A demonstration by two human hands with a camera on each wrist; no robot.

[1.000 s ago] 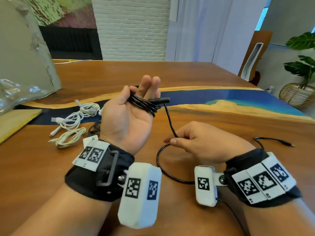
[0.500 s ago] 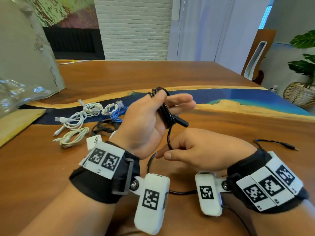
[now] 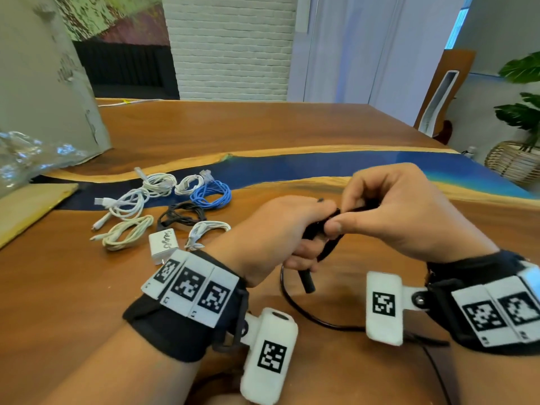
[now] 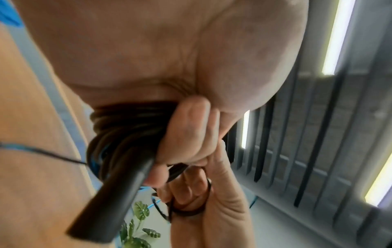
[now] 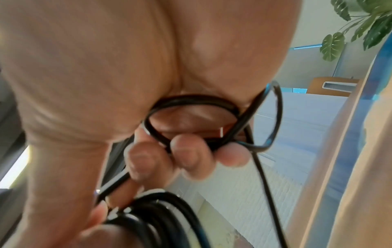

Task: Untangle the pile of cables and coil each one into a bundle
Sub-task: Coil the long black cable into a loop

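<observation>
My left hand (image 3: 295,229) is turned knuckles up and grips a coil of black cable (image 4: 118,134) wound round its fingers. The cable's black plug (image 3: 306,283) sticks out below the hand (image 4: 110,198). My right hand (image 3: 359,211) meets the left one and pinches a loop of the same black cable (image 5: 191,107) against the coil. The loose tail (image 3: 309,314) curves down across the table towards me. Several coiled bundles lie at the left: white ones (image 3: 157,185), a blue one (image 3: 211,194), a black one (image 3: 182,214) and a cream one (image 3: 128,232).
The wooden table (image 3: 263,130) has a blue resin strip (image 3: 336,165) across it. A white charger block (image 3: 163,244) lies beside the bundles. A grey board (image 3: 43,92) and crumpled clear plastic (image 3: 26,159) stand at the far left. A plant in a wicker basket (image 3: 514,159) is off the table's right.
My left hand turned from palm up to knuckles up with the coil in it. My right hand rose from the table to the coil, bringing a loop of cable with it.
</observation>
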